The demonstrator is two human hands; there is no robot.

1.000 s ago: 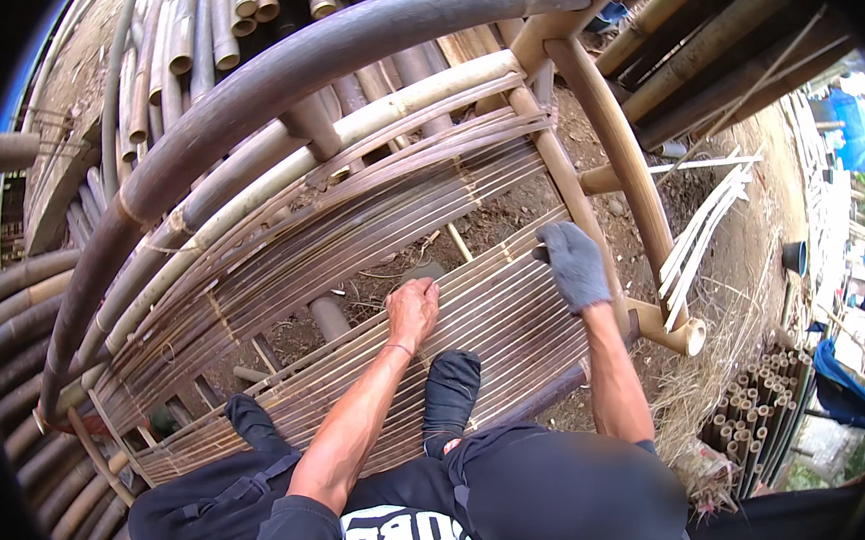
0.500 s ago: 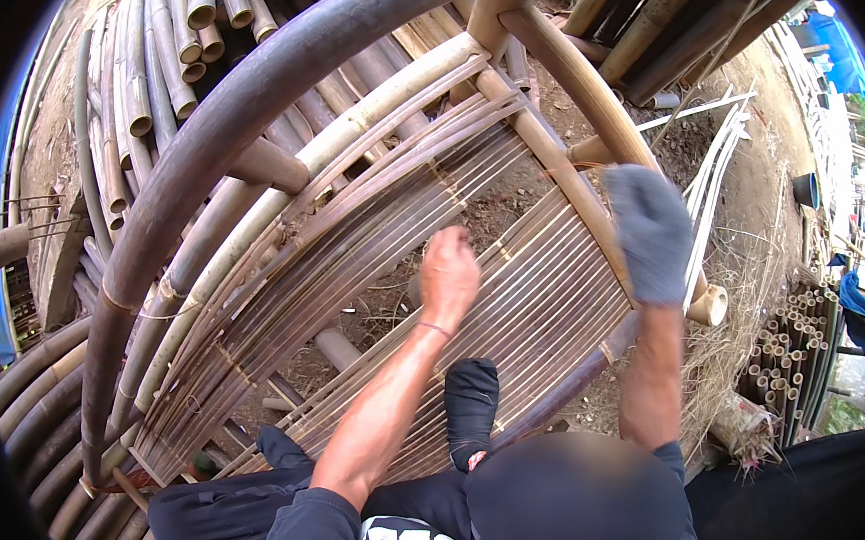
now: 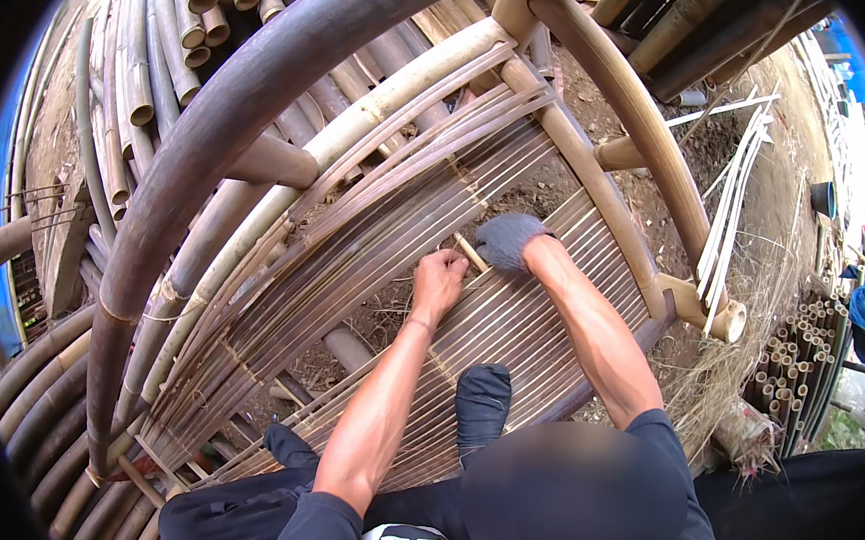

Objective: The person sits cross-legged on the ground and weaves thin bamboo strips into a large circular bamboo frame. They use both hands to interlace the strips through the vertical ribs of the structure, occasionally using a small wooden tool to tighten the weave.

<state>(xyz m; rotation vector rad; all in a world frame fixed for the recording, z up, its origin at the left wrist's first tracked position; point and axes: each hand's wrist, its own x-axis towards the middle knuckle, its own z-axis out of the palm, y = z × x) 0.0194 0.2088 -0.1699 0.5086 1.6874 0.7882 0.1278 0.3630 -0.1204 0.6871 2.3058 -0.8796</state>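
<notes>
My bare left hand (image 3: 439,285) is closed in a pinch at the edge of the gap between two groups of thin bamboo slats (image 3: 540,313). What its fingertips hold is too small to tell. My right hand (image 3: 510,241), in a grey glove, rests curled over the slats just to the right. The glove hides what is under its fingers. Between the two hands a short pale bamboo stick (image 3: 470,252) slants beside the glove. The slats lie within a curved bamboo frame (image 3: 586,160). My dark-covered foot (image 3: 483,399) presses on the near slats.
A thick dark bamboo rail (image 3: 234,96) arches over the left side. Cut poles (image 3: 140,79) are stacked beyond it. White split strips (image 3: 733,206) lean at the right near the frame's corner, and a bundle of short tubes (image 3: 797,361) lies farther right.
My gloved right hand has come down and left from beyond the frame's right side onto the slats. The left hand has shifted slightly nearer. A short pale stick now shows between them.
</notes>
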